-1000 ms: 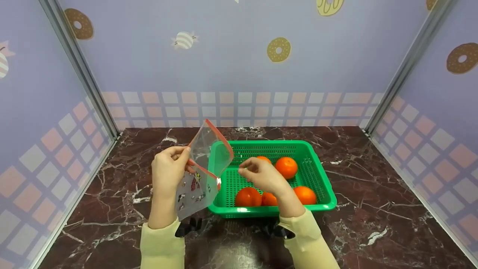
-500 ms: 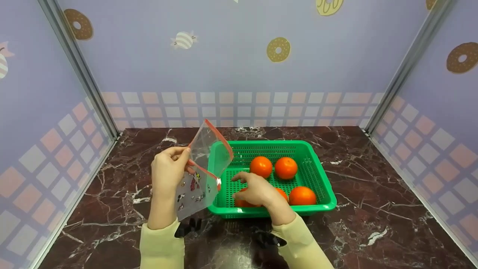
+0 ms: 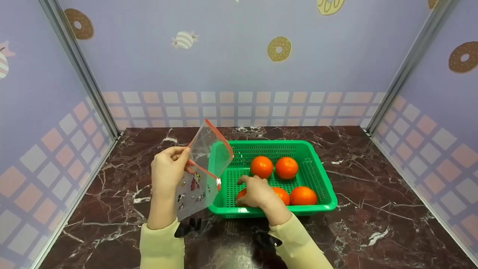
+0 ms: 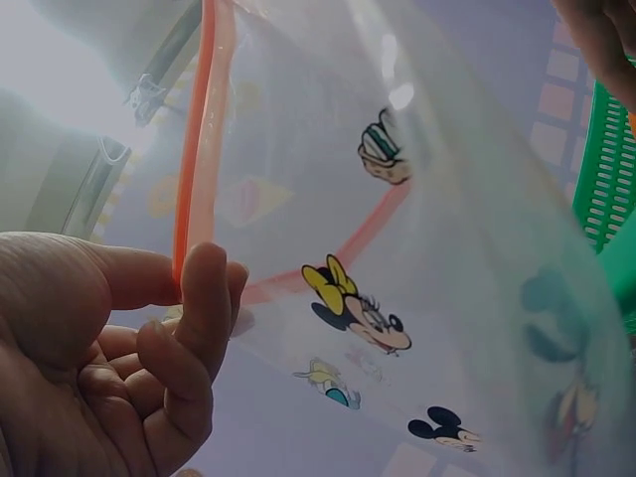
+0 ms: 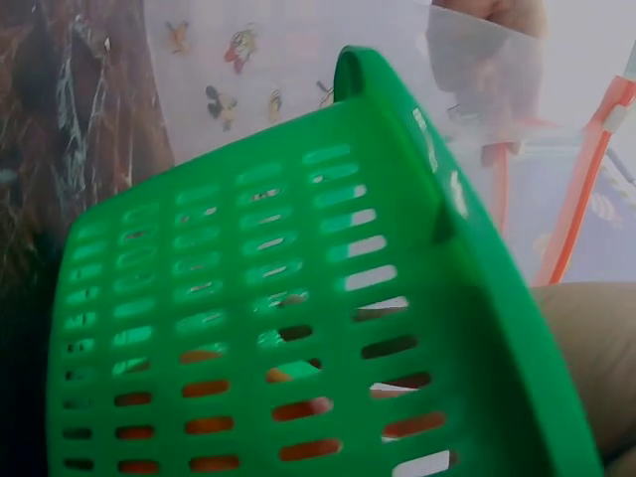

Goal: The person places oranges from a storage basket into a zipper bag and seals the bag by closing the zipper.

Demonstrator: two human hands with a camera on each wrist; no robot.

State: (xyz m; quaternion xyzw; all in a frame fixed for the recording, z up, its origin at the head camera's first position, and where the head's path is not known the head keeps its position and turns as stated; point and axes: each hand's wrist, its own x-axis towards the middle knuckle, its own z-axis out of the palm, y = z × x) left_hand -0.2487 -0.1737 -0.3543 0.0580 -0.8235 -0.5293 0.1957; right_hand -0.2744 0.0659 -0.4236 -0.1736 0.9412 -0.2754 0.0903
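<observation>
First, the head view: a green basket (image 3: 316, 173) on the marbled desk (image 3: 373, 213) contains five oranges in sight. A back pair (image 3: 273, 169) sits side by side; in front are a right-hand one (image 3: 303, 196), a middle one (image 3: 282, 195) and a front-left orange (image 3: 241, 197), mostly covered by the right grip (image 3: 259, 191). That grip arches over it with bent fingers; whether they have closed on it, I cannot tell. A clear plastic bag (image 3: 199, 194), its mouth spread, hangs at the basket's left side, pinched by the left grip (image 3: 168, 166).

Next, the left wrist view: thumb and forefinger nip the bag's red edge (image 4: 195, 149); cartoon prints (image 4: 358, 313) dot the plastic.

Last, the right wrist view: orange shows through the basket's slots, and the bag stands beyond the rim.
</observation>
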